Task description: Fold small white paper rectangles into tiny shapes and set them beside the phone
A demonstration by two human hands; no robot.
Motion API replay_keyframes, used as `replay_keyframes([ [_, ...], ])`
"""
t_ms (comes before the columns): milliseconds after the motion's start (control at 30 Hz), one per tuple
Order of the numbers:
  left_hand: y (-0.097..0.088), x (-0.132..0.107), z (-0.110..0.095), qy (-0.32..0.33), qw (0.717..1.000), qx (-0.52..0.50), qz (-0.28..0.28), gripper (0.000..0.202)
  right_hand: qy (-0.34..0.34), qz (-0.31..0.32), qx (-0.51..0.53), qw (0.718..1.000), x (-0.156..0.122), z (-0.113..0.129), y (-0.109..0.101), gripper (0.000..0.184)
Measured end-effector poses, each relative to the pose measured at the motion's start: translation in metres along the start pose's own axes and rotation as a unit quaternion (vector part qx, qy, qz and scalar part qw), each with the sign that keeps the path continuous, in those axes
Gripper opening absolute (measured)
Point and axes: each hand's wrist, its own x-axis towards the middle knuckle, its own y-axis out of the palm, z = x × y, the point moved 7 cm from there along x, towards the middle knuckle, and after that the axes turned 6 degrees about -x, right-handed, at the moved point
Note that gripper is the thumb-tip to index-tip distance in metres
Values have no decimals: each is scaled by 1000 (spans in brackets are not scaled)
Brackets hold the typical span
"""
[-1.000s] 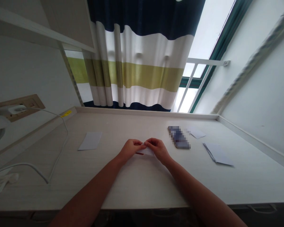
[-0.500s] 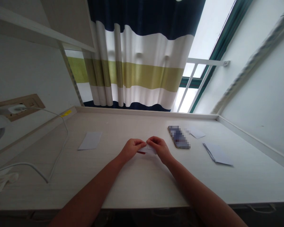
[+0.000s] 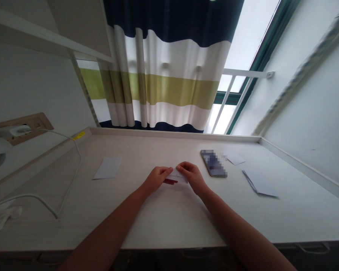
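Both hands grip a small piece of folded white paper [image 3: 181, 177] just above the middle of the desk. My left hand [image 3: 157, 177] pinches its left part between thumb and fingers, some fingertips showing beneath it. On the paper's right side my right hand [image 3: 192, 176] is closed, thumb and index finger at the top edge. A crease line runs down the paper between the two thumbs. The fingers behind and under the paper are partly hidden.
A phone [image 3: 214, 163] lies right of my hands. Beyond it are a white paper sheet [image 3: 236, 158] and a stack of white paper [image 3: 261, 183]. Another sheet [image 3: 107, 168] lies to the left, near a white cable [image 3: 73, 180] and crumpled tissue [image 3: 4, 217].
My thumbs have moved slightly apart, so more of the paper shows between them. The left fingertips show more beneath the paper. The things on the desk have not moved.
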Motion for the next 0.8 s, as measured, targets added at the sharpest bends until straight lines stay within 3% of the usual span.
replay_keyframes([
  [200,1,0,3,-22,999,28,-1,30,-12,17,-25,999,2,-6,6,22],
  [333,-5,0,4,-43,998,21,-36,30,-64,40,-58,995,1,-1,8,20],
  [433,-14,-1,3,-47,996,2,-79,25,-143,83,-124,978,-6,12,10,30],
  [567,-20,-2,2,-46,993,-31,-100,21,-228,109,-242,937,-15,25,12,17],
  [800,-21,-2,3,-47,994,-27,-99,22,-254,99,-263,925,-13,26,10,14],
])
